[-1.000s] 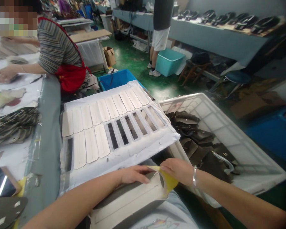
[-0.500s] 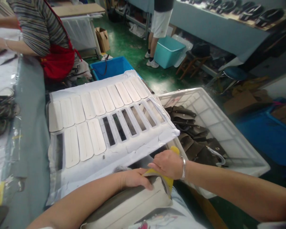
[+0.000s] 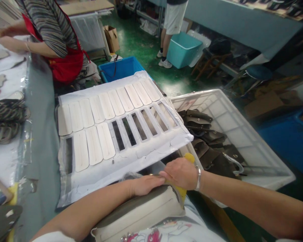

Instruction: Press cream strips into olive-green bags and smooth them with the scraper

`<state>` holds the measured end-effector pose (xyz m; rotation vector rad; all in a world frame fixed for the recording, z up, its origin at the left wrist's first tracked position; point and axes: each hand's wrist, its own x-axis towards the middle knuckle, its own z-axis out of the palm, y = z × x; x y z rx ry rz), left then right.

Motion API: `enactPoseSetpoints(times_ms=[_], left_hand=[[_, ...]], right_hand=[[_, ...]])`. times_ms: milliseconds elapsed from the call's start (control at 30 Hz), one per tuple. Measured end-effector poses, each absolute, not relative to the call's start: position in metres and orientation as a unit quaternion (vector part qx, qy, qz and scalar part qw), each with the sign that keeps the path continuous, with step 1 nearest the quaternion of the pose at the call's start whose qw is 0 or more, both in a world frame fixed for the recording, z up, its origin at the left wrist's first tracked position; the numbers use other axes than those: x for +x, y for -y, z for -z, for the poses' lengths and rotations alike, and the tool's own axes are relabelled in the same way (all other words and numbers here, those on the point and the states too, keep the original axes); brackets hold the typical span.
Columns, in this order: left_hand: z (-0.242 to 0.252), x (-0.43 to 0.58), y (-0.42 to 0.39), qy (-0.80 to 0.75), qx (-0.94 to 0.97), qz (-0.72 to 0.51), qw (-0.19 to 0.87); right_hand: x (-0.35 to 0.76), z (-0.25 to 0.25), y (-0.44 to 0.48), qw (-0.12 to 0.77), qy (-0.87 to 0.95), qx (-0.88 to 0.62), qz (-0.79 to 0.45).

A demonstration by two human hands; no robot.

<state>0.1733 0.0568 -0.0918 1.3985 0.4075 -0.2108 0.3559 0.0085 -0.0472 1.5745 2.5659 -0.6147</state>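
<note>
A partly made bag (image 3: 141,213) lies across my lap, dark olive-brown on top with a cream panel facing me. A line runs along the length of that panel. My left hand (image 3: 147,185) presses along the bag's far edge, its fingertips meeting my other hand. My right hand (image 3: 180,173), with a silver bracelet at the wrist, is closed around a yellow strip or handle (image 3: 189,157) at the bag's right end. Just beyond my hands is a white-covered board (image 3: 141,155) bearing two rows of cream rounded strips (image 3: 81,150) and several dark slots.
Right of the board stands a white plastic crate (image 3: 265,151) holding dark brown leather pieces (image 3: 200,126). At left, a grey-covered table (image 3: 40,134) carries stacked pieces. A co-worker in a red apron (image 3: 65,67) works there. A blue bin (image 3: 126,65) stands behind the board.
My left hand has shifted its hold: its thumb, formerly over the cream panel, now lies near the far edge beside my right hand. The view has turned slightly left.
</note>
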Motion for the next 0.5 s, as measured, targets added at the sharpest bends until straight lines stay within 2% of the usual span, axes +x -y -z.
enactPoseSetpoints(times_ms=[167, 333, 500], left_hand=[[0.092, 0.175, -0.058, -0.149, 0.663, 0.123, 0.724], [0.086, 0.175, -0.062, -0.075, 0.678, 0.099, 0.725], [0.074, 0.177, -0.069, -0.070, 0.715, 0.107, 0.688]], right_hand=[[0.353, 0.046, -0.001, 0.029, -0.825, 0.527, 0.204], [0.344, 0.044, 0.010, 0.044, -0.782, 0.582, 0.218], [0.335, 0.044, 0.012, 0.041, -0.740, 0.631, 0.229]])
